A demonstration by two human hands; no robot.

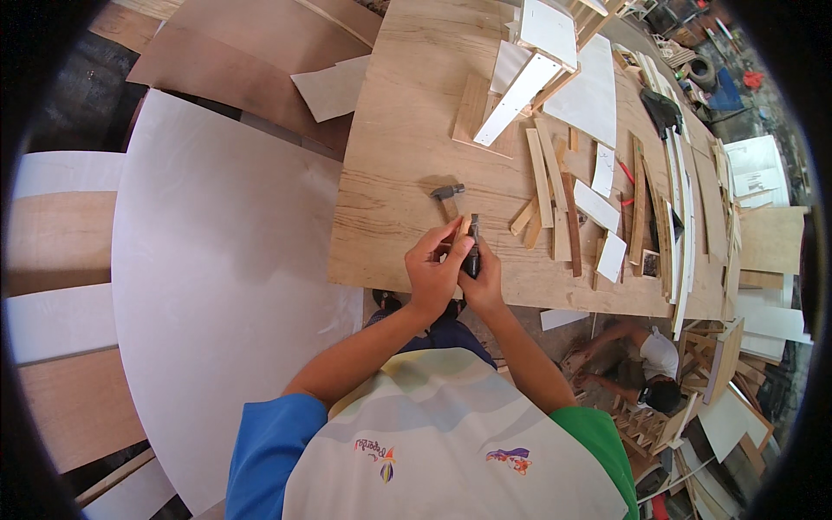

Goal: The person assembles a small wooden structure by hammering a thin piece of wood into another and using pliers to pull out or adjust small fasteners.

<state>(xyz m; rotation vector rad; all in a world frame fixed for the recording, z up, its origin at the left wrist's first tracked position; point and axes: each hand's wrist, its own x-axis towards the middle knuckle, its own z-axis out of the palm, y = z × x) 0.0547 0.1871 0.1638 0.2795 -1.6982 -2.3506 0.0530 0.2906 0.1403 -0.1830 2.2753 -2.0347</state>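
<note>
Bent over a plywood surface (381, 234), you pinch a small pale wood piece (466, 225) in your left grip (433, 267), directly before you, while your right grip (486, 274) closes around a black-handled tool (473, 252) beside it. A hammer (448, 192) lies near 12 o'clock. The white-panelled frame (544, 39) at 1 o'clock appears joined; loose strips (539, 178) at 2 o'clock lie unattached, and work on the held piece seems unfinished.
</note>
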